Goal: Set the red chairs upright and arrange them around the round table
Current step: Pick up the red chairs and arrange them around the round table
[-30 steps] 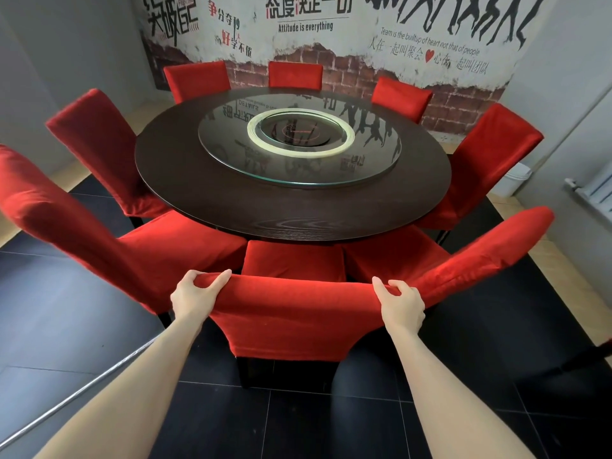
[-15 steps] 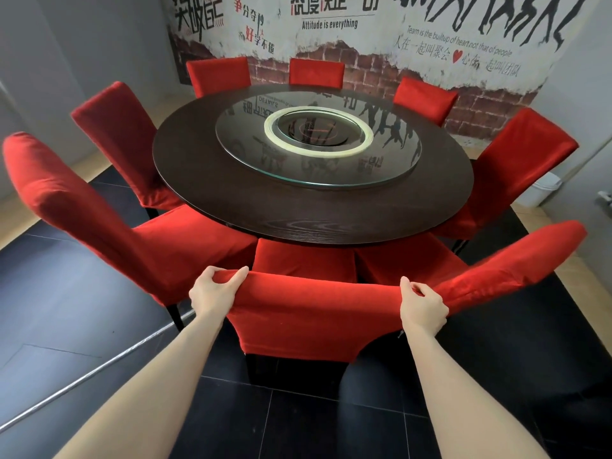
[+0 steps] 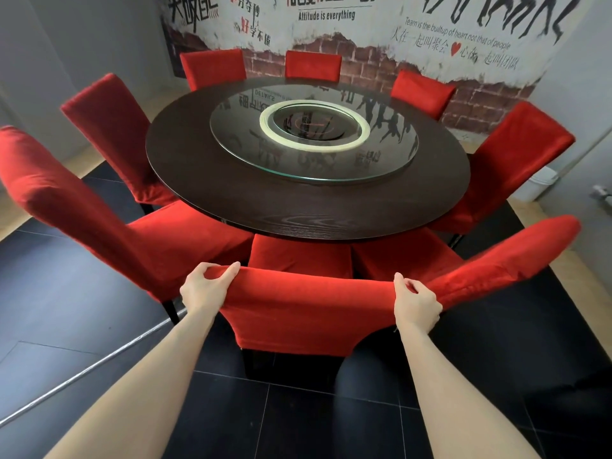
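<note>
"Attitude is everything" on the far wall [image 3: 326,15].
Our left hand [image 3: 202,288] and right hand [image 3: 415,304] grip the near red chair [image 3: 308,309] — by its backrest.

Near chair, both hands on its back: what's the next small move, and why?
Probably just let go. The near chair stands upright, its seat front under the rim of the round table, squarely between the chair on its left and the chair on its right. The left hand and right hand grip its back's top corners; nothing looks left to straighten.

Dining room: lazy-Susan table [image 3: 198,180], slogan mural [image 3: 364,44]
</note>
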Demonstrator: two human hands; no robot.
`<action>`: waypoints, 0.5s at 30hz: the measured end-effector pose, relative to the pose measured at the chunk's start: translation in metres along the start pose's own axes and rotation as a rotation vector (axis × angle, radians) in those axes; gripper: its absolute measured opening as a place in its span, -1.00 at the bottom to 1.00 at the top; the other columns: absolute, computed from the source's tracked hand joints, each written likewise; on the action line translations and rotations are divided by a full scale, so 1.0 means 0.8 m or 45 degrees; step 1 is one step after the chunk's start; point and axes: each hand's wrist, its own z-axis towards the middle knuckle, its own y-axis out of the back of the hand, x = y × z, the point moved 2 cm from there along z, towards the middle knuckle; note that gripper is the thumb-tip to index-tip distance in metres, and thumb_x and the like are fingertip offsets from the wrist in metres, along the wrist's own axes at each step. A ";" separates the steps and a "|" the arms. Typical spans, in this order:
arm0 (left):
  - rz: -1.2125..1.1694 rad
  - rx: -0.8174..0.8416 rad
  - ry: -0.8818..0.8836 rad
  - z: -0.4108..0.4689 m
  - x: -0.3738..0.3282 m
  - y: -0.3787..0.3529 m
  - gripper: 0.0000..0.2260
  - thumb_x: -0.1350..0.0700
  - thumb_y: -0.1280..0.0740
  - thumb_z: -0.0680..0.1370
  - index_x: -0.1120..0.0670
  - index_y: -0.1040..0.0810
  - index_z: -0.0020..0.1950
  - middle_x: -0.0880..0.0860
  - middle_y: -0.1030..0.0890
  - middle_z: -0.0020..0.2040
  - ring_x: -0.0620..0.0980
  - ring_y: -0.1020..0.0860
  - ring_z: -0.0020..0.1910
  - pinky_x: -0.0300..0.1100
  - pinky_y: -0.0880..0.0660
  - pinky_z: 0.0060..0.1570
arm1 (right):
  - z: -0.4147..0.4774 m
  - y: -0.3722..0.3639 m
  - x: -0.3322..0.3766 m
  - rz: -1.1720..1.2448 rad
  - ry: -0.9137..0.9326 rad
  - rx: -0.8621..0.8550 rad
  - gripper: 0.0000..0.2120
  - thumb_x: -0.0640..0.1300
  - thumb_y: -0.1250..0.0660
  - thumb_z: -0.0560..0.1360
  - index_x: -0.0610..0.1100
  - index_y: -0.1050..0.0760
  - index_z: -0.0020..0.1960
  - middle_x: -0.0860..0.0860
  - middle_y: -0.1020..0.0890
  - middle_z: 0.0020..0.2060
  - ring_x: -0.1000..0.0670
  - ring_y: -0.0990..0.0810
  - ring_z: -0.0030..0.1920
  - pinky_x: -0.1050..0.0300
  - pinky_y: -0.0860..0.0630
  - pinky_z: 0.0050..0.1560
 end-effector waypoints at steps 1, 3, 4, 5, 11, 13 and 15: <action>-0.004 -0.004 0.002 -0.001 -0.001 0.000 -0.64 -0.23 -0.50 0.38 -0.03 -0.61 0.00 0.02 -0.57 -0.01 0.16 -0.58 0.08 0.13 -0.57 0.09 | 0.000 0.000 0.001 -0.002 0.002 -0.004 -0.62 0.13 -0.32 0.54 -0.09 -0.64 0.20 -0.15 -0.64 0.12 -0.23 -0.54 0.19 -0.08 -0.44 0.23; -0.003 -0.018 0.008 -0.002 -0.001 0.000 -0.65 -0.23 -0.49 0.39 -0.03 -0.60 -0.01 0.02 -0.58 -0.02 0.15 -0.57 0.08 0.13 -0.56 0.11 | 0.001 0.000 0.000 -0.016 -0.001 -0.004 -0.63 0.13 -0.32 0.54 -0.09 -0.64 0.18 -0.15 -0.65 0.11 -0.23 -0.55 0.18 -0.08 -0.45 0.23; -0.003 -0.026 0.005 -0.003 -0.001 0.001 -0.66 -0.23 -0.48 0.39 -0.03 -0.60 -0.01 0.02 -0.58 -0.02 0.15 -0.57 0.08 0.13 -0.55 0.12 | 0.001 0.000 0.000 -0.014 -0.001 -0.005 -0.64 0.12 -0.32 0.54 -0.09 -0.65 0.17 -0.15 -0.65 0.10 -0.23 -0.55 0.17 -0.07 -0.45 0.22; 0.000 -0.034 0.003 -0.003 -0.002 0.001 -0.66 -0.23 -0.48 0.40 -0.03 -0.60 -0.01 0.02 -0.59 -0.02 0.14 -0.57 0.08 0.13 -0.55 0.13 | 0.001 0.000 0.000 -0.012 0.000 -0.007 -0.65 0.12 -0.32 0.54 -0.09 -0.65 0.16 -0.15 -0.65 0.09 -0.23 -0.55 0.16 -0.08 -0.45 0.22; -0.069 -0.108 0.067 -0.006 -0.003 -0.004 -0.73 -0.20 -0.44 0.45 -0.03 -0.56 -0.07 -0.01 -0.53 -0.10 0.11 -0.55 0.01 0.13 -0.55 0.13 | 0.003 0.000 0.000 -0.017 -0.012 0.002 -0.65 0.13 -0.32 0.53 -0.07 -0.66 0.15 -0.15 -0.66 0.07 -0.23 -0.56 0.15 -0.08 -0.46 0.21; -0.074 -0.140 0.076 -0.005 -0.004 -0.006 -0.74 -0.18 -0.44 0.46 -0.02 -0.56 -0.08 -0.03 -0.50 -0.14 0.08 -0.52 -0.03 0.12 -0.54 0.15 | 0.004 0.000 -0.001 -0.015 -0.004 0.003 -0.65 0.13 -0.32 0.53 -0.07 -0.66 0.14 -0.14 -0.66 0.07 -0.23 -0.56 0.15 -0.07 -0.46 0.21; -0.063 -0.160 0.079 -0.005 -0.004 -0.007 -0.75 -0.17 -0.44 0.47 -0.01 -0.57 -0.08 -0.04 -0.49 -0.16 0.05 -0.49 -0.06 0.06 -0.53 0.13 | 0.005 -0.001 0.000 -0.019 0.002 0.002 -0.66 0.12 -0.32 0.53 -0.07 -0.66 0.14 -0.14 -0.66 0.06 -0.23 -0.56 0.14 -0.06 -0.45 0.21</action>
